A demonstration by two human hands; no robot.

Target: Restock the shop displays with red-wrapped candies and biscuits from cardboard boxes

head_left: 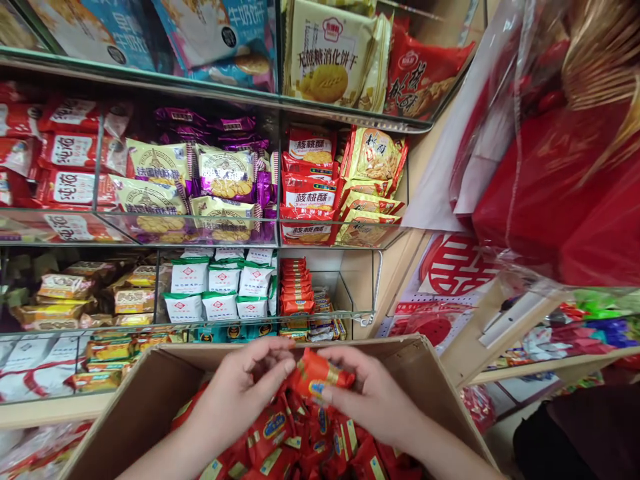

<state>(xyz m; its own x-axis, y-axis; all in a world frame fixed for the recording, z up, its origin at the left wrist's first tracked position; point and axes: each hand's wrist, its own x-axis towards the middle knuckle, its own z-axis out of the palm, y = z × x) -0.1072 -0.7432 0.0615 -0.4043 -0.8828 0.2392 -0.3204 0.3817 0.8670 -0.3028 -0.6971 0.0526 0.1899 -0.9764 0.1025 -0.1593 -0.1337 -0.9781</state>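
A cardboard box (150, 393) at the bottom of the view is filled with several small red snack packets (280, 440). Both my hands are over it. My right hand (373, 397) pinches one red packet (317, 377) between thumb and fingers, lifted above the pile. My left hand (240, 393) is curled, its fingertips meeting the left end of that same packet. Both forearms come in from the bottom edge.
Glass shelves (200, 230) of packaged biscuits and snacks rise behind the box, with a low compartment of red packs (296, 287) just beyond its far rim. Red bags in clear plastic (550, 173) hang at the right above a wooden shelf (550, 367) of sweets.
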